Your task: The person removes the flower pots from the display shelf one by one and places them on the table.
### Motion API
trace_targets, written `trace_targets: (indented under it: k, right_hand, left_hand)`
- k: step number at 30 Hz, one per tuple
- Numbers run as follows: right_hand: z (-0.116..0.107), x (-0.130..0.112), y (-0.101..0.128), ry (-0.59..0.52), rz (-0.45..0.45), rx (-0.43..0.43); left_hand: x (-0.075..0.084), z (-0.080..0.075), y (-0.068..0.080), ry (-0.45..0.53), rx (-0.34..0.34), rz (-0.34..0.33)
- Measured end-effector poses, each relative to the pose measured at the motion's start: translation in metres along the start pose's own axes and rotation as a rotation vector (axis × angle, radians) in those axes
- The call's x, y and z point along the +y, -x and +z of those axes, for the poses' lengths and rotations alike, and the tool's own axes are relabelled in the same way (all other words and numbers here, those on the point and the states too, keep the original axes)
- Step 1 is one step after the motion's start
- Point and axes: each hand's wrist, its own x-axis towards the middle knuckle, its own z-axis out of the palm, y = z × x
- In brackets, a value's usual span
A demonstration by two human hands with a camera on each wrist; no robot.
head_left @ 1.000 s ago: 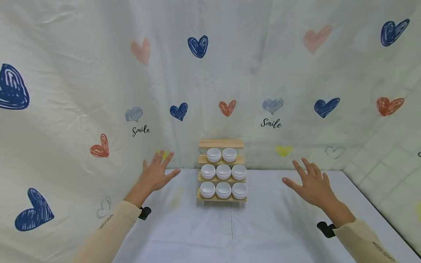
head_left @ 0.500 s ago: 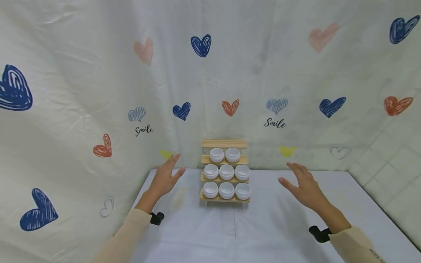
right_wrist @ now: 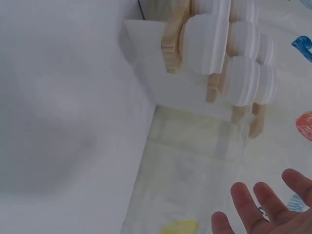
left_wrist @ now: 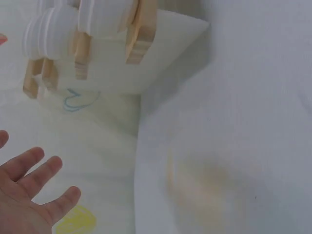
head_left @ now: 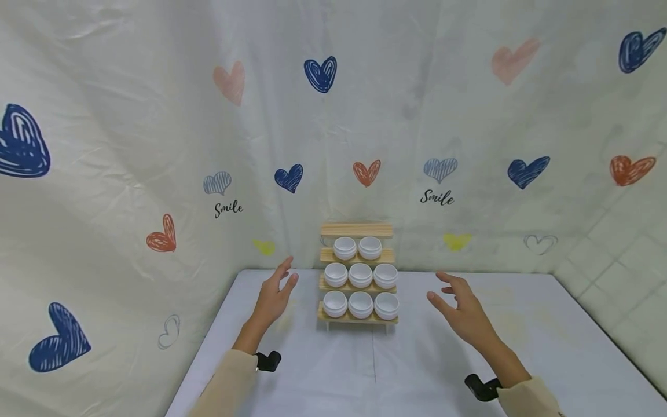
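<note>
Atop the tabletop [head_left: 333, 382], bowls [head_left: 360, 275] might topple if the relaxed, empty left hand [head_left: 272, 298] (nine o'clock) or right hand [head_left: 464, 313] (four) jolts them.

8 wht bowls [head_left: 360, 275], upright, on 4-tier wd rack [head_left: 356, 230]

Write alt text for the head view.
A left hand and a right hand hover empty on either side of a wooden-shelved rack holding eight white bowls. The rack stands on a white table before a backdrop printed with hearts.
</note>
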Motion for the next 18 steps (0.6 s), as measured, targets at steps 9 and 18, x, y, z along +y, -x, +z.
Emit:
trace_targets:
  k: [9,18]
  right_hand:
    - [0.031,0.004,0.009,-0.121,0.052,0.031]
    - [0.057,0.004,0.013,-0.191,0.149,0.039]
  left_hand:
    - [-0.003,0.031,0.003,0.206,0.034,-0.058]
    - [-0.005,0.058,-0.001,0.332,0.064,-0.115]
